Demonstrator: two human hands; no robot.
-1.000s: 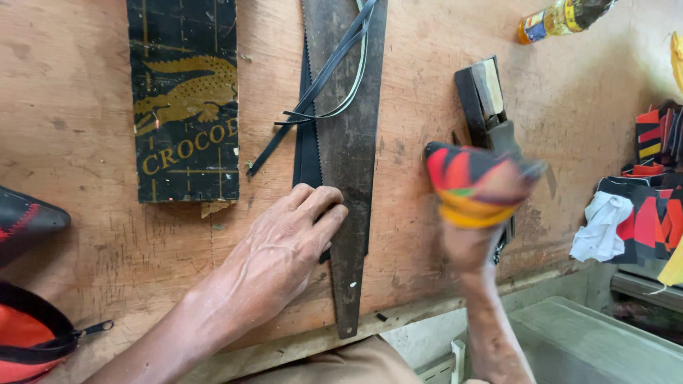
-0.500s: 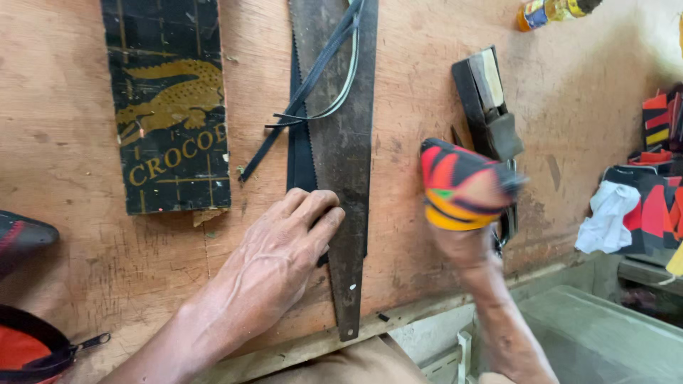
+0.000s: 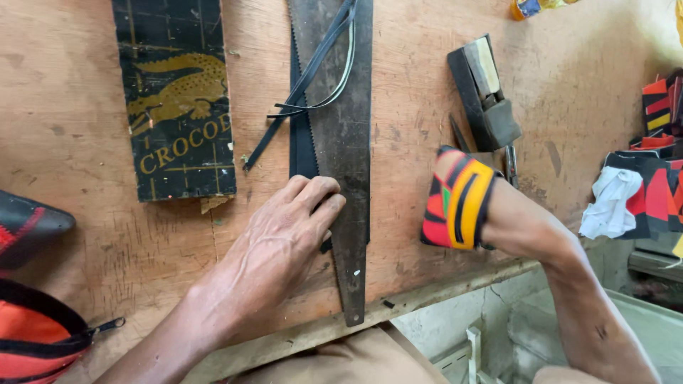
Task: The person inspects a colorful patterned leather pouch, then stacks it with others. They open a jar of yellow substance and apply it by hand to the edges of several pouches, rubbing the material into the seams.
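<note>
The left hand [image 3: 281, 245] lies flat, fingers pressing a dark leather strip [image 3: 302, 135] against the saw blade [image 3: 345, 149], apparently used as a straightedge. The right hand [image 3: 455, 203], hidden inside a patterned fabric piece [image 3: 462, 213], hovers beside it; its grip cannot be told. Thin black strips [image 3: 313, 85] rest on the blade.

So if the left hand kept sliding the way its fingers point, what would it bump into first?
The left hand already presses its fingertips on the saw blade. Going on up the board, it would probably meet the thin black strips lying across the blade first.
</note>
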